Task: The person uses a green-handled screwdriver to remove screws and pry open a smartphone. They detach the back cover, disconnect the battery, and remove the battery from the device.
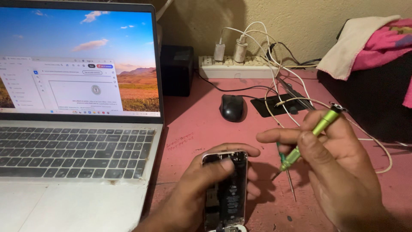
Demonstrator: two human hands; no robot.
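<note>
An opened smartphone [229, 195] with its battery and inner parts exposed lies on the pink desk [193, 124]. My left hand [195, 189] grips it from the left, thumb pressed across its upper part and fingers wrapped around its top edge. My right hand [332, 167] holds a green screwdriver [307, 139] tilted, its tip pointing down just to the right of the phone and apart from it. A thin metal tool [291, 185] lies on the desk under that tip.
An open silver laptop [77, 146] fills the left. Behind sit a black mouse [232, 107], a black pad [279, 104], a white power strip [231, 64] with chargers and white cables, a black box [177, 68], and cloths on a dark bag [373, 86] at right.
</note>
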